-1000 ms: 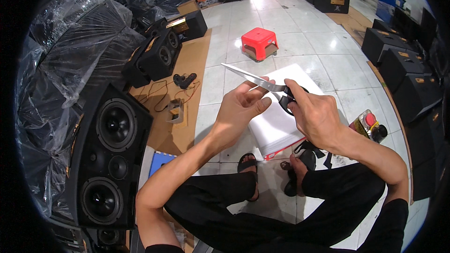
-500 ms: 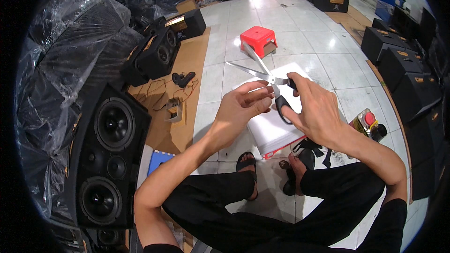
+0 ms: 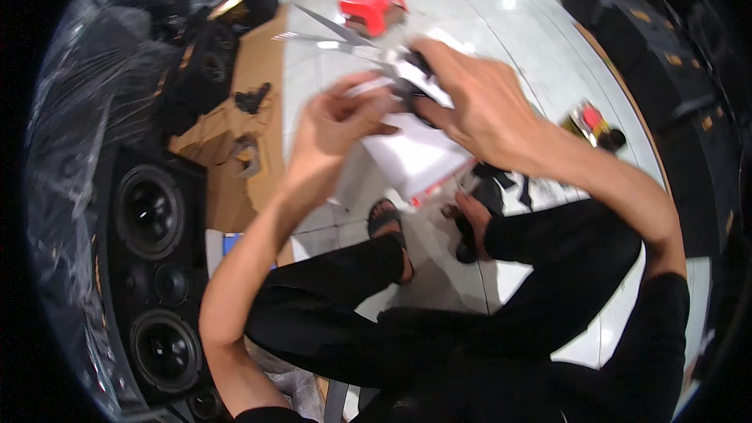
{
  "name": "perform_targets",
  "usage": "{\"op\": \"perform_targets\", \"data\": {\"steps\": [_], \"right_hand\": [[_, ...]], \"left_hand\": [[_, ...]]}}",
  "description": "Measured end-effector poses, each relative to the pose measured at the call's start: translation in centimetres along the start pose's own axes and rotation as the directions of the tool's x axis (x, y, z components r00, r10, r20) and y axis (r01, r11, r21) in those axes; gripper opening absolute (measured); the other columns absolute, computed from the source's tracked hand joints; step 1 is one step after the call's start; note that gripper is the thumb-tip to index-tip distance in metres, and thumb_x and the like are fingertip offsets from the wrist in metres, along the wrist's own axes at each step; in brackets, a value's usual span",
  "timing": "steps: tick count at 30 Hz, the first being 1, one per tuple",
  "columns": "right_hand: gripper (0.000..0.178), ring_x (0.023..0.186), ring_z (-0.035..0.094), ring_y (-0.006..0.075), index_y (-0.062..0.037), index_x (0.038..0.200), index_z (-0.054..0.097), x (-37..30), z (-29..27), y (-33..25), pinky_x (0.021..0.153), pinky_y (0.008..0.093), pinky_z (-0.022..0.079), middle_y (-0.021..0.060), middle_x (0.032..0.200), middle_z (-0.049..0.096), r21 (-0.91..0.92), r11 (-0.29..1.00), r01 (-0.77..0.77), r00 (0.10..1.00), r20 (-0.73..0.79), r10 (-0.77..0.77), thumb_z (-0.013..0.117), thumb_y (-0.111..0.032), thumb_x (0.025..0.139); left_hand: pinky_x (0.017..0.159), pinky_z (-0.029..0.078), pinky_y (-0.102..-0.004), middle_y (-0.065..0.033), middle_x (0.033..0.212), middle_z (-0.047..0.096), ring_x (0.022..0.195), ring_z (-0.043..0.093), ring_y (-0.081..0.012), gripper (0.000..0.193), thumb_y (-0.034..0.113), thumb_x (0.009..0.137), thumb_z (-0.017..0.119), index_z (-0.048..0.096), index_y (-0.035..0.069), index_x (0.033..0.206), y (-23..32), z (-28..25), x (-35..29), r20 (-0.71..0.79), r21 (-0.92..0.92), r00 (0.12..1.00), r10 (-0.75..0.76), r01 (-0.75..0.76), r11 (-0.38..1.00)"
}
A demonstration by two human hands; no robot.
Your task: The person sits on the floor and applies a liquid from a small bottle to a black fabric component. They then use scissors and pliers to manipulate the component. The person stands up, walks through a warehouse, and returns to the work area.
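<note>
My right hand grips a pair of scissors by black handles, the blades apart and pointing left toward the far side. Just left of the handles, my left hand has its fingers curled and thumb drawn in. A thin pale streak shows at its fingertips, but blur hides what it is. Beneath both hands lies a stack of white sheets, with a bit of red along its near edge. The scissors' handles are smeared by motion.
A red plastic stool stands beyond the scissors. Black straps lie by my right foot. A container with a red top sits at the right. Left is a large black loudspeaker; black boxes line the right.
My view has turned, so the scene sits higher and further left. The scissors have swung to point more leftward. My left fingers have curled in more.
</note>
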State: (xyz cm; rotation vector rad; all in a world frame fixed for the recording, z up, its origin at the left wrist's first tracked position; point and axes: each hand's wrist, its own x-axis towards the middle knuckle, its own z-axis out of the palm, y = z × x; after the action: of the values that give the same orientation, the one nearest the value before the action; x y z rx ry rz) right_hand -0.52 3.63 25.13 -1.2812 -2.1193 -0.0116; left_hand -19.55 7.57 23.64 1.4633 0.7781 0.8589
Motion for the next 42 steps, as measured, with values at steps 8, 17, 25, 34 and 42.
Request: {"op": "perform_targets", "data": {"steps": [8,17,25,34,42], "right_hand": [[0.022,0.067,0.062,0.0321,0.0056,0.086,0.053,-0.3,0.5,0.4,0.054,0.0371,0.048,0.0216,0.072,0.059,0.078,0.994,0.071,0.987,0.137,-0.082,0.059,-0.009,0.071],[0.017,0.069,0.061,0.0377,0.0059,0.072,0.058,1.7,1.8,1.0,0.062,0.0395,0.05,0.024,0.07,0.059,0.314,0.843,0.437,0.897,-0.081,-0.435,0.059,-0.011,0.069],[0.032,0.051,0.06,0.0172,0.0026,0.07,0.064,-5.9,1.0,9.5,0.052,0.0309,0.047,0.0139,0.058,0.061,0.613,0.754,-0.236,0.799,-0.319,0.51,0.056,-0.026,0.081],[0.088,0.101,0.053,0.0392,0.0098,0.115,0.041,-30.4,19.7,22.2,0.084,0.041,0.045,0.0277,0.109,0.052,-0.11,-0.022,-0.994,-0.038,0.152,0.988,0.069,-0.055,0.063],[0.098,0.104,0.05,0.037,0.0065,0.118,0.036,-22.7,24.3,25.0,0.084,0.0403,0.045,0.0236,0.114,0.047,-0.119,-0.033,-0.992,-0.052,0.164,0.985,0.077,-0.054,0.052]], "left_hand": [[0.086,0.042,-0.0328,-0.0118,0.115,0.05,0.101,0.051,-0.0163,0.051,0.028,0.09,0.049,0.033,-0.002,0.127,0.8,2.8,-0.8,0.144,-0.087,0.989,0.046,-0.034,0.996],[0.083,0.043,-0.033,-0.0092,0.098,0.057,0.091,0.053,-0.0173,0.029,0.025,0.093,0.04,0.052,0.001,0.105,-1.5,-0.6,0.4,-0.132,-0.293,0.979,-0.152,0.108,0.95],[0.09,0.044,-0.0415,-0.0125,0.089,0.057,0.093,0.055,-0.0261,0.023,0.023,0.093,0.038,0.051,0.004,0.088,-2.5,-3.2,1.6,-0.33,-0.311,0.888,-0.32,0.218,0.925],[0.07,0.048,-0.0353,-0.0063,0.078,0.053,0.074,0.056,-0.0218,0.019,0.025,0.09,0.047,0.047,0.008,0.082,-7.8,-2.3,4.0,-0.162,-0.279,0.813,-0.559,0.505,0.817],[0.069,0.049,-0.0346,-0.0071,0.075,0.053,0.071,0.057,-0.0217,0.022,0.028,0.089,0.049,0.049,0.006,0.085,-7.9,1.5,5.5,-0.148,-0.206,0.797,-0.585,0.554,0.807]]}}
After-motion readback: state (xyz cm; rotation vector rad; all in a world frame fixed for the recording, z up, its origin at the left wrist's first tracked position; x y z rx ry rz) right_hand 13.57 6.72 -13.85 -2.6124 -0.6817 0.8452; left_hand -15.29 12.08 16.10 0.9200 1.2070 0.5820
